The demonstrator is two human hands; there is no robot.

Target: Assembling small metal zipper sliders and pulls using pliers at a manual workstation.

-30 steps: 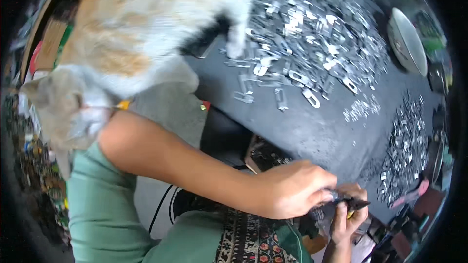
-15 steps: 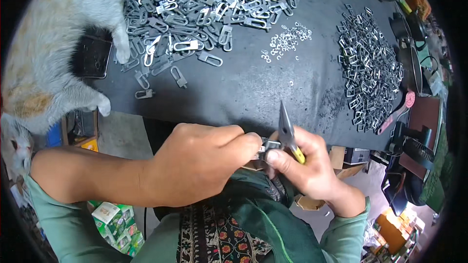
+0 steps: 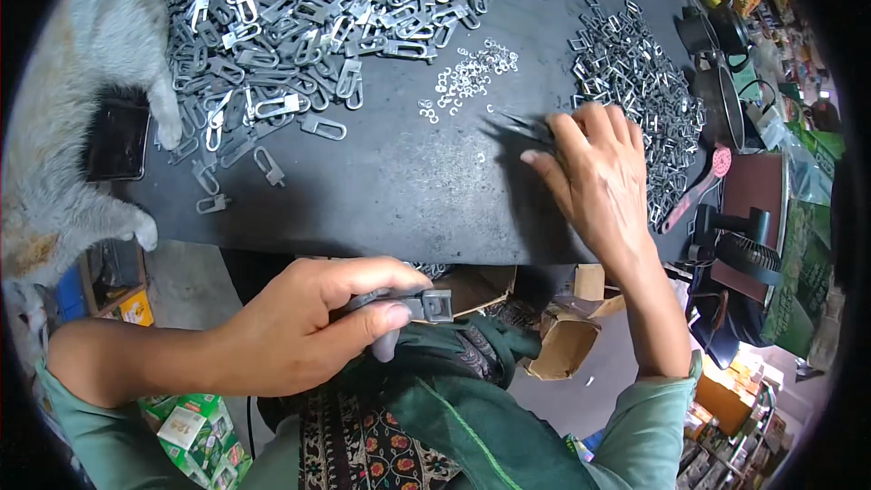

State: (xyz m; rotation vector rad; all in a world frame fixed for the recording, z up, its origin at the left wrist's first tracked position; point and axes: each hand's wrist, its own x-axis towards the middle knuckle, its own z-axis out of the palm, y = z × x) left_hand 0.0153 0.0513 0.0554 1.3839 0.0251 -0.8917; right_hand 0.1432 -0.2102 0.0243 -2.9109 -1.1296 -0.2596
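Note:
My left hand (image 3: 331, 322) is closed around a grey metal clip (image 3: 419, 306) in front of the table's near edge, with a small square metal loop (image 3: 438, 306) at the clip's outer end. Over the table, my right hand (image 3: 594, 168) is palm down and curled round a pair of pointed pliers (image 3: 524, 125). The handles are hidden under the palm; the slim jaws point left towards a small heap of tiny open metal rings (image 3: 467, 82). One stray ring (image 3: 481, 158) lies nearer to me.
A large pile of grey clips (image 3: 308, 27) covers the back left. Square metal loops (image 3: 626, 73) are heaped at the right, beside a pink slotted spoon (image 3: 703, 186). At the left a cat (image 3: 77, 82) lies by a dark phone (image 3: 118, 141). An open cardboard box (image 3: 562, 345) stands below.
My right hand has moved away from the left, up and over the table, taking the pliers towards the rings. My left hand has shifted slightly left and down, still holding the clip.

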